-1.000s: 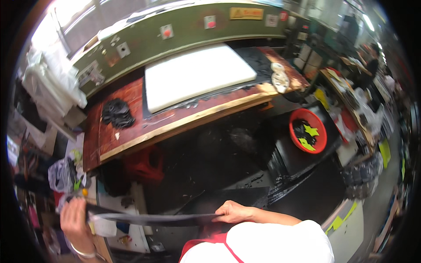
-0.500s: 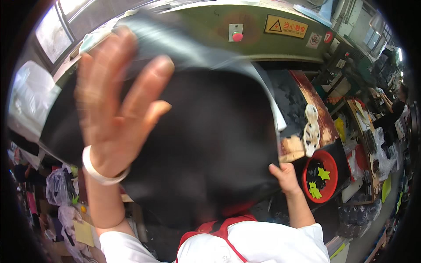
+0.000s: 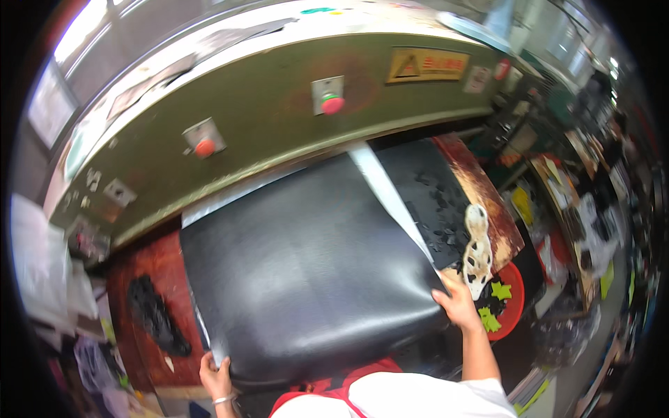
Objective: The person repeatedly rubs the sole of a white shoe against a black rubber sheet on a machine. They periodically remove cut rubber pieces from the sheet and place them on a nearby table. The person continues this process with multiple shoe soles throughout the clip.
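A large, glossy black sheet (image 3: pixel 300 258), leather-like, lies across the work table in front of me. My left hand (image 3: pixel 216 375) pinches its near left corner between thumb and fingers. At the near right corner, my right hand (image 3: pixel 456 301) grips the edge, thumb on top. The sheet bulges up slightly along its near edge. White backing (image 3: pixel 390 198) shows from under its right side. Beyond that, a black board (image 3: pixel 425 188) carries many small dark cut scraps. A white holed plate (image 3: pixel 478 254) lies just past my right hand.
A red basin (image 3: pixel 514 306) at the right holds black bits and lime-green star shapes (image 3: pixel 500 290). On the reddish board (image 3: pixel 122 292) at left sits a dark crumpled bundle (image 3: pixel 155 317). A green machine beam (image 3: pixel 265 125) with red push buttons (image 3: pixel 333 104) spans the far side.
My left hand has come down from its raised position to the sheet's near left corner. The sheet, lifted before, now lies flatter, uncovering the beam and left board. My right hand still grips its corner.
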The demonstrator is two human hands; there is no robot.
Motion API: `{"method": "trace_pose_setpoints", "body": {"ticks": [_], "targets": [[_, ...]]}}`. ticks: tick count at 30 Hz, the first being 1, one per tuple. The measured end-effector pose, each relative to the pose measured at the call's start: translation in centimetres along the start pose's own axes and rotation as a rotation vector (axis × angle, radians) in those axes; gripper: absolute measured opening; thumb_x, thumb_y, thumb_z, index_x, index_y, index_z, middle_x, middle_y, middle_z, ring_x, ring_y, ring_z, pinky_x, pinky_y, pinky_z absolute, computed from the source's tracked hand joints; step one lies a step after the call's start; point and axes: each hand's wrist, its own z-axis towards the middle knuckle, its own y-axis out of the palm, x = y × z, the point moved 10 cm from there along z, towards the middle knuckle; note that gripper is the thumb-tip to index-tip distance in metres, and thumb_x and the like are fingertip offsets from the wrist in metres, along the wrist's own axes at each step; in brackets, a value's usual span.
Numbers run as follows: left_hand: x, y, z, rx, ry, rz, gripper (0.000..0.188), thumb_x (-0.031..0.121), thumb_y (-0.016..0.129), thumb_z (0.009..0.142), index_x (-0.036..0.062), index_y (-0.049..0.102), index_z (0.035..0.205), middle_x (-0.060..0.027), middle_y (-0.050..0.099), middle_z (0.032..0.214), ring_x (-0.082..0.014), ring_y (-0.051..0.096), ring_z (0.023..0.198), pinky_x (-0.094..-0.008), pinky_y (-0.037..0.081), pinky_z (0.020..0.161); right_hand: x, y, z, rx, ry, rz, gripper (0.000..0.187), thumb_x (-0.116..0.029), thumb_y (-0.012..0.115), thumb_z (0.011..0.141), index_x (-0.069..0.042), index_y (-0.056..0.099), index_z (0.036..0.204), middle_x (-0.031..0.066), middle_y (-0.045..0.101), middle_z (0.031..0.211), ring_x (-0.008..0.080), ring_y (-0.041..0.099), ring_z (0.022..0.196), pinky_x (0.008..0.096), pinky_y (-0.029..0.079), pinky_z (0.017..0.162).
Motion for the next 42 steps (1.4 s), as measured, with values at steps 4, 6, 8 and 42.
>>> {"method": "trace_pose_setpoints", "body": {"ticks": [4, 6, 8, 42], "targets": [[12.6, 0.3, 11.7, 0.22, 0.347, 0.054, 0.032, 0.004, 0.066, 0.085, -0.0041, 0.062, 0.116, -0.0138, 0.066, 0.11, -0.0196, 0.06, 0.099, -0.034, 0.047, 0.089, -6.8, 1.6, 14.3, -0.054, -0.047, 0.086, 0.043, -0.02, 0.064, 0.092, -0.009, 0.058, 0.132, 0.0086, 0.06, 0.08, 0.0134, 0.054, 0.063, 0.0298, 0.046, 0.058], [18.7, 3.8, 19.1, 0.177, 0.522, 0.126, 0.033, 0.014, 0.061, 0.093, -0.0067, 0.06, 0.118, -0.0185, 0.066, 0.108, -0.0245, 0.061, 0.1, -0.0328, 0.047, 0.092, -7.7, 1.9, 21.9, 0.116, 0.05, 0.486, 0.036, -0.019, 0.064, 0.089, -0.012, 0.063, 0.124, 0.0046, 0.063, 0.074, 0.0145, 0.06, 0.067, 0.0329, 0.049, 0.059], [20.2, 7.3, 23.4, 0.111, 0.566, -0.005, 0.032, 0.021, 0.06, 0.095, -0.0025, 0.063, 0.117, -0.018, 0.067, 0.109, -0.0267, 0.062, 0.099, -0.0379, 0.049, 0.091, -6.6, 0.5, 22.7, 0.48, 0.106, 0.114, 0.03, -0.021, 0.069, 0.08, -0.008, 0.063, 0.107, 0.0173, 0.067, 0.081, 0.035, 0.066, 0.076, 0.0428, 0.053, 0.069], [24.9, 49.7, -10.7, -0.737, 0.888, 0.331, 0.037, 0.03, 0.06, 0.094, -0.0012, 0.06, 0.114, -0.0188, 0.065, 0.107, -0.0306, 0.064, 0.094, -0.0387, 0.051, 0.083, 5.1, -0.8, 12.4, 0.315, -0.112, -0.059, 0.024, -0.025, 0.065, 0.083, -0.002, 0.059, 0.079, 0.0194, 0.062, 0.066, 0.0384, 0.064, 0.063, 0.0512, 0.05, 0.058]]}}
